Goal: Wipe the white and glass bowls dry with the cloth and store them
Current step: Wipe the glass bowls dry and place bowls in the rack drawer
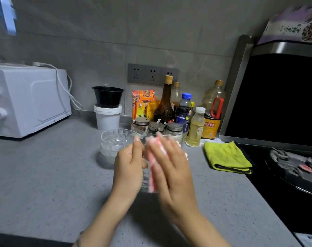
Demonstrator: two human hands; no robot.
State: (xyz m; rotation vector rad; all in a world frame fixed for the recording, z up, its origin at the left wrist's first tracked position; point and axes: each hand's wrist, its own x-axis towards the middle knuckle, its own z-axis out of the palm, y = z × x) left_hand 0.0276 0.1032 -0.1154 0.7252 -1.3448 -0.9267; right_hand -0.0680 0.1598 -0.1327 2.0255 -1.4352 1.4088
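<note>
Mid-wipe, heavy motion blur. A glass bowl (144,177) is held on edge above the counter (53,175), between the two hands. Only a sliver of clear glass is seen. The left hand (129,166) is wrapped on its outer side, back of hand to camera, most fingers hidden, so the grip is judged, not plainly seen. The bowl's mouth appears turned right, toward the right hand (171,172). That hand is laid nearly flat, fingers straight, pressing the pink-and-white cloth (152,175) against the glass. The cloth is folded into a strip, long axis running near-to-far, along the fingers.

Stack of glass bowls (116,141) stands upright, mouths up, ahead and left of the hands — nearer the left hand, just past its thumb. Judged next: bowl tipped upright and set onto that stack, a short forward-left reach.
</note>
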